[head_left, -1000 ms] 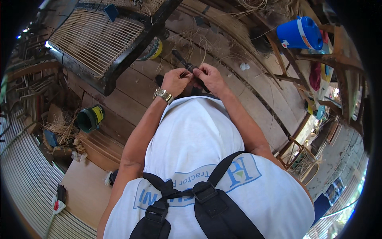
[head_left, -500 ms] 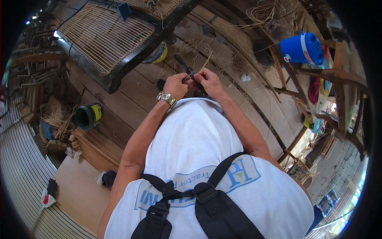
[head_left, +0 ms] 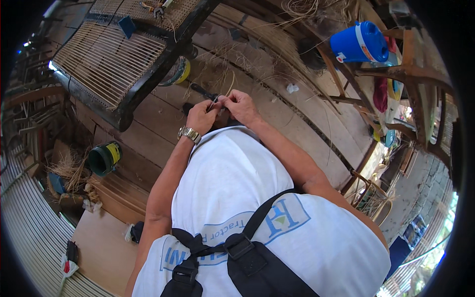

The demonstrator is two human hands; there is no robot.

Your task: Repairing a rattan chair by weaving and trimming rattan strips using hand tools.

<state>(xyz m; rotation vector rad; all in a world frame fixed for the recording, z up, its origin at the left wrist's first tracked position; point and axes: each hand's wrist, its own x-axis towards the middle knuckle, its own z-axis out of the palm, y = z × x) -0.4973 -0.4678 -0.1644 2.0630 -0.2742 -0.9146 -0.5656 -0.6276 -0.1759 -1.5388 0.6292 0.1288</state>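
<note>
My left hand [head_left: 200,119], with a metal-banded watch at the wrist, is closed in a pinch in front of my shirt. What its fingertips grip is too small to make out. Close against it, my right hand [head_left: 241,109] pinches a thin pale cane strand [head_left: 232,82], whose end sticks up past the fingers. A tool with a dark handle [head_left: 202,91] lies between the fingertips and points away to the left. Its working end is mostly hidden by my hands, so I cannot tell which hand, if either, holds it.
At the far left stands a dark wooden frame [head_left: 127,110] with partly woven cane [head_left: 106,62]. Pliers [head_left: 158,12] rest on it. A green bucket [head_left: 101,159] lies left on the plank floor [head_left: 307,133]. Right are a blue water jug [head_left: 357,43] and wooden chair frames [head_left: 418,74].
The whole view has shifted, so the surroundings and my hands appear further left. My hands stay together, in nearly the same pinching pose at the strand and tool.
</note>
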